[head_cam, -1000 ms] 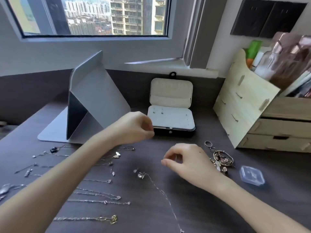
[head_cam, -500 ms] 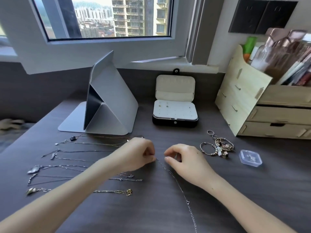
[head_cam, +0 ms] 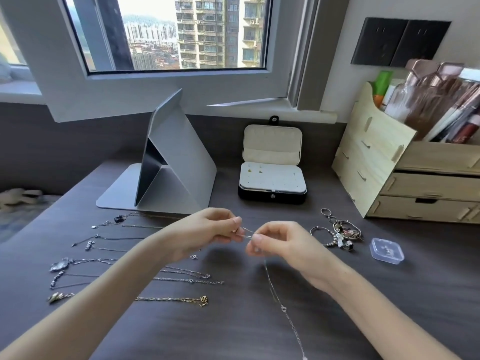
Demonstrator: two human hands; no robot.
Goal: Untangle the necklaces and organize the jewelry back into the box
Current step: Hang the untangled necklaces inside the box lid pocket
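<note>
A thin silver necklace chain (head_cam: pixel 276 297) hangs between my two hands above the dark desk and trails down toward the front edge. My left hand (head_cam: pixel 207 232) pinches one end of it, and my right hand (head_cam: pixel 280 242) pinches the chain a little to the right. The black jewelry box (head_cam: pixel 272 197) stands open behind my hands, with a few earrings on its pale insert. Several straightened necklaces (head_cam: pixel 181 280) lie in rows on the left. A tangled pile of bracelets and rings (head_cam: pixel 340 233) sits to the right.
A grey tablet stand (head_cam: pixel 179 162) is at the back left. A wooden drawer organiser (head_cam: pixel 389 172) holding cosmetics fills the back right. A small clear plastic case (head_cam: pixel 387 250) lies right of the pile.
The left hand came down from near the box and took hold of the chain's end. Both hands have lifted the chain off the desk, and the view has tilted up.
</note>
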